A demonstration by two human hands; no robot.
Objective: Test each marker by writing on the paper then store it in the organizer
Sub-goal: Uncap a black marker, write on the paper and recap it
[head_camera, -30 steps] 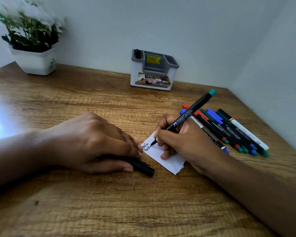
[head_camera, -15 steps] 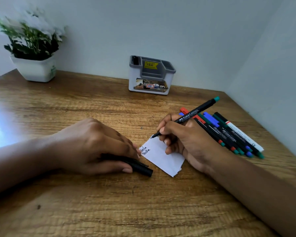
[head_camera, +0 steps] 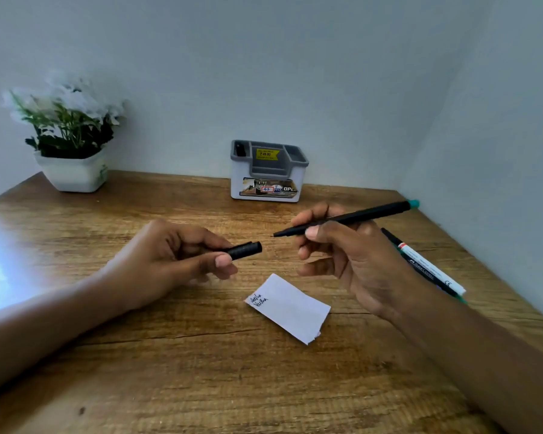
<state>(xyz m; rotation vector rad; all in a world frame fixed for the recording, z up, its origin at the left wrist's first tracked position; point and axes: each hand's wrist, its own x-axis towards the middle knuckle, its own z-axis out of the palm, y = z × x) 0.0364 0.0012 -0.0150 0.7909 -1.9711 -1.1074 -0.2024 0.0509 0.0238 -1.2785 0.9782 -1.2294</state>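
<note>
A paper (head_camera: 290, 308) is laid flat on the table (head_camera: 201, 386), with writing at its left end. Beyond it and raised off the table, a cap (head_camera: 245, 249) is pinched in the left hand (head_camera: 170, 261) and a marker (head_camera: 342, 219) is gripped by the right hand (head_camera: 351, 255), tip and cap just apart. Spare markers (head_camera: 430, 267) are partly hidden behind the right wrist. The organizer (head_camera: 267, 170) is set against the wall, and a plant (head_camera: 69, 136) at far left.

I see soft, even daylight, strongest from 9 o'clock, where white glare washes out the table (head_camera: 0, 245). At 10 o'clock the plant (head_camera: 69, 120) looks smeared, its flowers overexposed. Faint shadows lie under the left hand (head_camera: 170, 261) and right hand (head_camera: 351, 261). The wide lens bends the wall (head_camera: 499, 151) at 3 o'clock.
</note>
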